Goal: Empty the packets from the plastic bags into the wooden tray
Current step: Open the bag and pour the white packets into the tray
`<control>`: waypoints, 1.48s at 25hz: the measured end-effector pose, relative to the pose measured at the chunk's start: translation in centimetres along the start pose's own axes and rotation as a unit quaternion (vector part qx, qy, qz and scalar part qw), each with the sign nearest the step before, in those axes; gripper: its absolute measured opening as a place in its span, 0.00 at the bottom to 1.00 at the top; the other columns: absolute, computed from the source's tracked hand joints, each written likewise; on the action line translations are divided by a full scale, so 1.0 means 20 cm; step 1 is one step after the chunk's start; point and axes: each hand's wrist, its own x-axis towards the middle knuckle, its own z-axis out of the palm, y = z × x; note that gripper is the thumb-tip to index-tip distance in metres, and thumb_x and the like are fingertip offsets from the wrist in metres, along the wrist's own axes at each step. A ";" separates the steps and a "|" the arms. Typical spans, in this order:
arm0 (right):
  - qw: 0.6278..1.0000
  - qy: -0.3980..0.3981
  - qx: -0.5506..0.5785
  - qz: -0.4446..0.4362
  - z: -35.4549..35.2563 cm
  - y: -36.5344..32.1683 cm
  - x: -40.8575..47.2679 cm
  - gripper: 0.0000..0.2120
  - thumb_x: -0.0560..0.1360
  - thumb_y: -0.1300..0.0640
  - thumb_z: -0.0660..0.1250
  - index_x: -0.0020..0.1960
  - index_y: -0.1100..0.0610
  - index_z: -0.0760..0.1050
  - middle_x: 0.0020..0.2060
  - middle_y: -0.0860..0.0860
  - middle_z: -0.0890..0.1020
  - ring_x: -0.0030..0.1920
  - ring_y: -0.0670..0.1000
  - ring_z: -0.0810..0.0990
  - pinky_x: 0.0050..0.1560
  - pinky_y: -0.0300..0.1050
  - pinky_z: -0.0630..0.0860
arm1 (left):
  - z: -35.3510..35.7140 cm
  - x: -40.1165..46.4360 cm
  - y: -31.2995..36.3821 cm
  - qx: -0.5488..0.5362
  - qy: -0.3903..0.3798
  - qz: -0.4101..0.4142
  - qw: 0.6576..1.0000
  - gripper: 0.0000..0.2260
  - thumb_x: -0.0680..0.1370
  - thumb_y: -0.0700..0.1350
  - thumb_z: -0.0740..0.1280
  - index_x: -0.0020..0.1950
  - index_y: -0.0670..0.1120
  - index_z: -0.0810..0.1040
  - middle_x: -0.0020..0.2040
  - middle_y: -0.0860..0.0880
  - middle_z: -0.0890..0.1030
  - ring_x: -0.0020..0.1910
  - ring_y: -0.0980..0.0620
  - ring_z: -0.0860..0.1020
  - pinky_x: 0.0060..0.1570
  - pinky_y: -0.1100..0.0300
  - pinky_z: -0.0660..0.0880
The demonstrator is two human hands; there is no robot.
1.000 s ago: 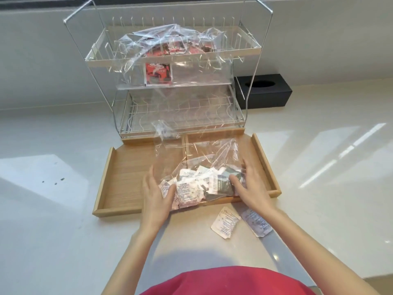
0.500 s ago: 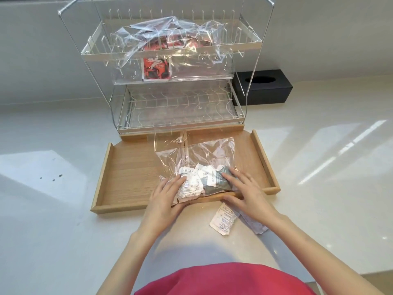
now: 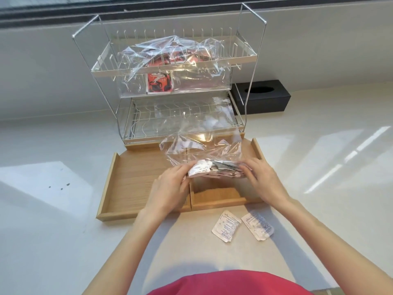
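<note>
A clear plastic bag holding several white and grey packets is lifted a little above the wooden tray. My left hand grips its left end and my right hand grips its right end. The bag's loose upper part stands up toward the rack. Two white packets lie on the counter in front of the tray. A second clear bag with red packets sits on the rack's top shelf.
A two-tier wire dish rack stands directly behind the tray. A black box with a round hole sits at the back right against the wall. The tray has a divider down its middle. White counter lies all around.
The bag lay flat in the tray under my hands; both hands have now gathered it and raised it off the tray floor, bunching the packets together.
</note>
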 end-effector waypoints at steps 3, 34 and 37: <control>0.999 0.036 0.006 0.009 -0.14 0.04 0.06 0.09 0.77 0.58 0.61 0.53 0.58 0.78 0.47 0.57 0.82 0.47 0.60 0.77 0.46 0.37 0.63 | -0.04 0.11 0.09 0.012 0.006 0.021 1.000 0.17 0.78 0.46 0.58 0.67 0.58 0.67 0.62 0.55 0.77 0.59 0.49 0.75 0.49 0.54 0.72; 0.996 0.081 0.026 -0.021 -0.55 -0.05 0.26 0.07 0.76 0.57 0.63 0.48 0.58 0.77 0.37 0.52 0.81 0.39 0.53 0.79 0.38 0.48 0.77 | -0.30 0.41 0.20 -0.145 0.016 0.026 0.989 0.09 0.71 0.52 0.68 0.50 0.52 0.80 0.44 0.49 0.84 0.44 0.54 0.80 0.44 0.57 0.77; 0.996 0.088 0.023 -0.021 -0.56 -0.05 0.28 0.07 0.76 0.57 0.63 0.48 0.58 0.77 0.38 0.52 0.81 0.41 0.52 0.78 0.39 0.34 0.70 | -0.32 0.42 0.21 -0.141 0.034 0.027 0.989 0.08 0.72 0.50 0.68 0.49 0.52 0.80 0.41 0.50 0.83 0.42 0.55 0.79 0.39 0.62 0.76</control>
